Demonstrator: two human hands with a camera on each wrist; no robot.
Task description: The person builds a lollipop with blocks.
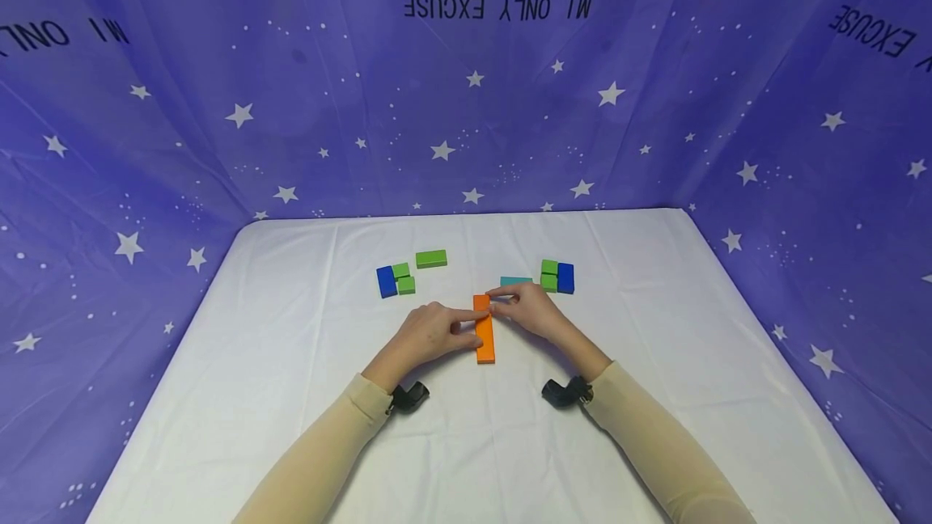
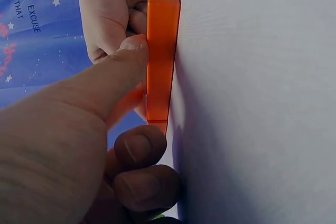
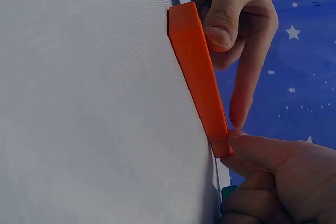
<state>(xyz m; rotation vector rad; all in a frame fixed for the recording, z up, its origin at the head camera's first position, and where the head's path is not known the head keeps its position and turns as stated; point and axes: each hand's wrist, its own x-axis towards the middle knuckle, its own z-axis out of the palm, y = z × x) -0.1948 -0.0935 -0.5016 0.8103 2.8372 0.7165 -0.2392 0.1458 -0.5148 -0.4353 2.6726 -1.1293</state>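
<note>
A long orange block (image 1: 485,334) lies flat on the white table, a seam crossing it near one end in the left wrist view. My left hand (image 1: 431,331) comes in from the left. Its index finger reaches straight over the block and its thumb rests at the upper left edge; the remaining fingers are bent. My right hand (image 1: 531,310) touches the far right corner with thumb and index fingertips (image 3: 237,136), close to the left index fingertip. Just behind the right hand lies a teal block (image 1: 515,281), partly hidden.
Back left are a blue block (image 1: 387,282), two small green blocks (image 1: 406,285) and a longer green block (image 1: 431,259). Back right, two small green blocks (image 1: 549,268) sit beside a blue block (image 1: 565,278). Star-patterned purple cloth (image 1: 466,120) surrounds the table's far sides.
</note>
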